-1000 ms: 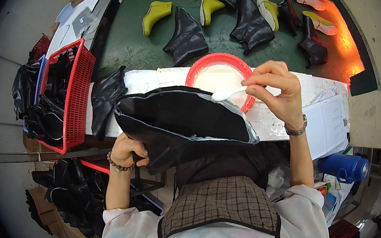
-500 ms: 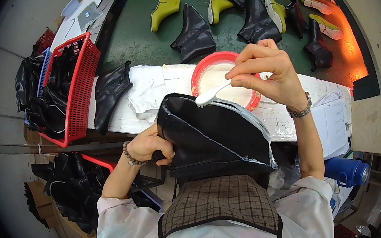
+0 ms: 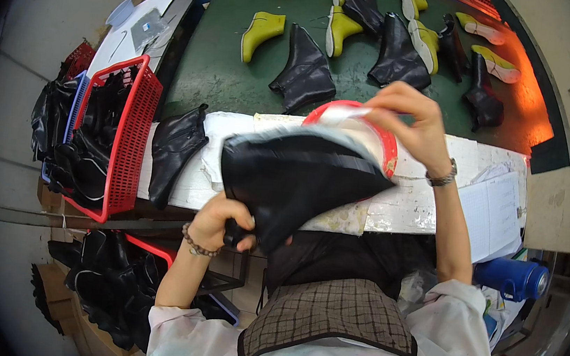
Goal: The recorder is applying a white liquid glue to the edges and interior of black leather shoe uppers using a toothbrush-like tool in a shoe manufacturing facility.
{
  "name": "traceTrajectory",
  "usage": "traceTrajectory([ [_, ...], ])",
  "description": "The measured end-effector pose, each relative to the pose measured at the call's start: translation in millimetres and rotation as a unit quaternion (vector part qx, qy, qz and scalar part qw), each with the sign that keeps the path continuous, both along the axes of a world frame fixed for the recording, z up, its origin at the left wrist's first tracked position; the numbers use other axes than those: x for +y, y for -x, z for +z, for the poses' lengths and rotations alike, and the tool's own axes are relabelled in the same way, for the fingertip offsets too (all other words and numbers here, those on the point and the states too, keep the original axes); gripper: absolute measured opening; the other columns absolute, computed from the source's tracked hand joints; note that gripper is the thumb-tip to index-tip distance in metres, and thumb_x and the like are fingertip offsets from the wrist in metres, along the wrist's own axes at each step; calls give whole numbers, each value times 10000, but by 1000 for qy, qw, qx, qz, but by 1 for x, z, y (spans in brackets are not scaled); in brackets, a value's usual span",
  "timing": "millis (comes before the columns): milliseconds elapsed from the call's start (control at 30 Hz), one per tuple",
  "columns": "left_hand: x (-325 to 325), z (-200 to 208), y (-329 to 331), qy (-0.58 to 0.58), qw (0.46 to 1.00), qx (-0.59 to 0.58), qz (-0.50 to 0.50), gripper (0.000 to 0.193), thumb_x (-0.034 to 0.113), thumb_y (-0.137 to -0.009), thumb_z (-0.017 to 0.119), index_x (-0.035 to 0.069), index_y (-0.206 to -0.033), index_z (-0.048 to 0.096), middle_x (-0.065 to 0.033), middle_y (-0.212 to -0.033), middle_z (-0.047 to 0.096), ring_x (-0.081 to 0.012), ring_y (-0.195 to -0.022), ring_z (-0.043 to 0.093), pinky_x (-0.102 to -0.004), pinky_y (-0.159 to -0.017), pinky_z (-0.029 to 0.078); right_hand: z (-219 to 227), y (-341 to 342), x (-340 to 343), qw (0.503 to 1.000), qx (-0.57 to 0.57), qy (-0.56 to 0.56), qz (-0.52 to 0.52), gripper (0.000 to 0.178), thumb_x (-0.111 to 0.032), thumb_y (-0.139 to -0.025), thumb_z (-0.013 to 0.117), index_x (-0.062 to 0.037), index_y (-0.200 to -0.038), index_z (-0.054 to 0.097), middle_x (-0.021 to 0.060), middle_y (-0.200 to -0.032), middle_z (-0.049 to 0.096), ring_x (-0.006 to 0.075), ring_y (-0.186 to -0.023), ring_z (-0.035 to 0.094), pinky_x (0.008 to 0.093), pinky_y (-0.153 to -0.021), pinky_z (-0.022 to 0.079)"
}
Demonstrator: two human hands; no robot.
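Note:
My left hand (image 3: 222, 221) is closed around the lower left end of a black boot upper (image 3: 292, 179), which is held up in front of me and smeared by motion. White paste shows along its far edge. Pinched between the fingers of my right hand (image 3: 414, 126) is a small white brush (image 3: 341, 117), also blurred. The brush is above the left side of a red-rimmed bowl (image 3: 388, 147) of white paste. Part of that bowl is hidden behind the boot upper and my right hand.
A black boot upper (image 3: 176, 155) lies beside a red basket (image 3: 132, 146) full of black pieces. Across the green tabletop (image 3: 226, 80) are yellow forms (image 3: 262, 35) and black boots (image 3: 304, 71). An open notebook (image 3: 492, 209) and a blue bottle (image 3: 511, 278) are at the right.
The boot upper has tilted and shifted left, so its open inside shows less. My right hand has moved slightly, and the brush has come off the pasted edge. The whole view has shifted slightly.

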State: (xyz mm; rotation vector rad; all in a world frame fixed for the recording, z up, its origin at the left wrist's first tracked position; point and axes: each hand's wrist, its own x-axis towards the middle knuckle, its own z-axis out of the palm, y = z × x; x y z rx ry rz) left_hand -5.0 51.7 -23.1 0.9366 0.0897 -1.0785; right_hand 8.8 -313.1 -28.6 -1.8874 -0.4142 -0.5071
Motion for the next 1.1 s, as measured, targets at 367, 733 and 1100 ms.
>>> traceTrajectory([
  [367,-25,-41,-188,66,966,25,248,67,-10,-894,644,-10,-827,637,-97,-835,673,-247,-729,681,-360,-675,664,-169,15,-53,906,146,-265,-296,189,-195,-1077,553,-14,-1089,609,-5,-712,587,17,-486,426,198,-423,318],
  [733,-180,-83,-411,125,927,-91,341,83,-45,-937,653,-59,-1003,604,-133,-1084,610,-292,-965,652,-500,-970,627,-158,16,-46,896,165,-284,-300,141,-138,-1060,569,-12,-1106,615,-10,-715,582,17,-509,450,198,-436,336],
  [1100,-176,-132,-233,-470,473,-719,-193,1220,431,-602,944,377,-1602,247,-264,-1664,137,-557,-1485,204,-771,-1029,307,-169,16,-53,886,166,-288,-323,170,-163,-1078,549,-25,-1148,620,-15,-719,568,6,-482,404,187,-408,297],
])
